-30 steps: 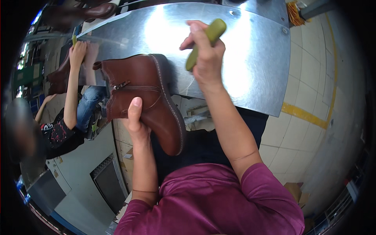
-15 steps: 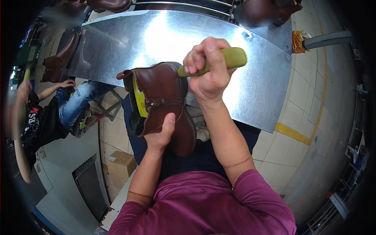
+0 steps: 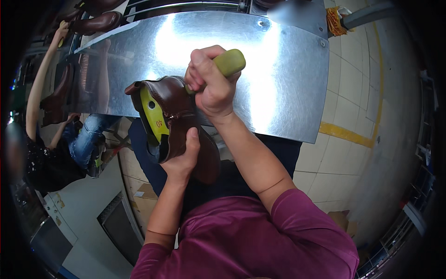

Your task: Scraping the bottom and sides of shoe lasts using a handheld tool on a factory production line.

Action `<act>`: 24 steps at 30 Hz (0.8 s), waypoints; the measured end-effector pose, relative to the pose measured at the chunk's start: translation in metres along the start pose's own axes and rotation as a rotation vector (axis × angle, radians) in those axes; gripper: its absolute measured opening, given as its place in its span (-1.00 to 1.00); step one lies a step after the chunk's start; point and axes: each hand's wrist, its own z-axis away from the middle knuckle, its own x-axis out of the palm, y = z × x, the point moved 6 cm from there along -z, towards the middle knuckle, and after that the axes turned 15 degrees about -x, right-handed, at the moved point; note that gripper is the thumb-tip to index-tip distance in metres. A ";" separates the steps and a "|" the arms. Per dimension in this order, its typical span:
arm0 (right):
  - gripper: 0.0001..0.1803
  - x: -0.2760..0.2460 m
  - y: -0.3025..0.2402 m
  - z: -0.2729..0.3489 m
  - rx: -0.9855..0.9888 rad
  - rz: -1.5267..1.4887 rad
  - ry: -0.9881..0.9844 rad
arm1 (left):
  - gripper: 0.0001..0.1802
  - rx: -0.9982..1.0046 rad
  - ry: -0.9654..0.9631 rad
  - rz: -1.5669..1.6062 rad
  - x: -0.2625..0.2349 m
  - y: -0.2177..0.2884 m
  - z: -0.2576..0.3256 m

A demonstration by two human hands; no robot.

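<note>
A brown leather ankle boot (image 3: pixel 174 93) is tilted over my lap at the near edge of the metal table. Inside its opening shows a yellow-green shoe last (image 3: pixel 149 106) with a round hole. My left hand (image 3: pixel 182 156) grips the boot from below, thumb on the leather. My right hand (image 3: pixel 213 83) is closed round a green block with rounded ends (image 3: pixel 232 63). The block's lower end is at the far side of the boot, largely hidden by my fingers, so I cannot tell if it touches.
The shiny metal table (image 3: pixel 297 104) spans the space ahead. Brown boots (image 3: pixel 98 23) stand beyond it at the far left, where a co-worker's hand (image 3: pixel 61 31) reaches. Another boot (image 3: pixel 58 95) is at the table's left side. A cardboard box (image 3: pixel 146 191) lies on the floor.
My right hand has moved left and turned the block to a steeper angle. The boot has rolled so its opening faces me more. The co-worker's arm now reaches up to the far boots.
</note>
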 end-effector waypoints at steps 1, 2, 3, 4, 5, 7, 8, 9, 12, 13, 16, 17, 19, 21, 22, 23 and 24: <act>-0.78 0.000 -0.001 0.001 -0.008 -0.013 0.009 | -0.42 0.010 -0.006 -0.013 0.001 0.002 0.000; -0.78 0.000 -0.002 0.001 -0.003 -0.006 0.013 | -0.43 -0.008 -0.008 0.005 0.001 0.002 -0.001; -0.78 0.000 -0.004 0.001 0.002 0.002 0.017 | -0.43 -0.027 -0.010 0.025 0.000 0.001 -0.001; -0.76 -0.001 -0.002 0.000 0.065 -0.024 0.049 | -0.44 -0.034 -0.005 -0.011 -0.005 -0.002 0.000; -0.76 -0.003 -0.006 -0.003 0.057 -0.037 0.050 | -0.44 -0.022 -0.006 -0.020 -0.006 -0.005 0.001; -0.75 -0.017 -0.008 -0.004 0.218 -0.068 0.108 | -0.45 -0.031 -0.006 -0.045 -0.006 -0.011 0.001; -0.73 -0.024 -0.017 -0.004 0.193 0.007 0.121 | -0.46 -0.011 -0.006 -0.008 -0.005 -0.011 0.002; -0.68 -0.033 -0.031 -0.010 0.165 0.120 0.079 | -0.46 -0.001 -0.001 -0.010 -0.004 -0.009 0.001; -0.58 -0.054 -0.071 -0.036 -0.004 0.637 -0.129 | -0.46 -0.037 -0.007 0.006 -0.010 -0.007 0.002; -0.51 -0.059 -0.083 -0.045 -0.143 0.865 -0.203 | -0.46 -0.025 0.000 0.008 -0.011 -0.006 0.003; -0.49 -0.063 -0.113 -0.046 -0.622 1.414 -0.367 | -0.45 0.055 0.036 -0.094 -0.018 -0.005 0.005; -0.55 -0.075 -0.114 -0.046 -0.553 1.509 -0.424 | -0.45 -0.053 0.048 0.021 -0.015 -0.028 0.004; -0.62 -0.105 -0.114 -0.043 -0.564 1.683 -0.551 | -0.47 -0.079 -0.004 0.134 0.004 -0.022 0.003; -0.55 -0.109 -0.114 -0.039 -0.555 1.706 -0.634 | -0.48 -0.082 -0.018 0.082 0.008 -0.013 0.004; -0.53 -0.109 -0.116 -0.037 -0.581 1.746 -0.652 | -0.49 -0.022 -0.001 0.056 0.009 -0.009 0.004; -0.50 -0.114 -0.118 -0.035 -0.598 1.805 -0.663 | -0.49 0.032 0.000 0.037 0.013 -0.008 0.004; -0.49 -0.119 -0.113 -0.035 -0.545 1.809 -0.658 | -0.50 0.013 0.007 0.071 0.012 -0.009 0.005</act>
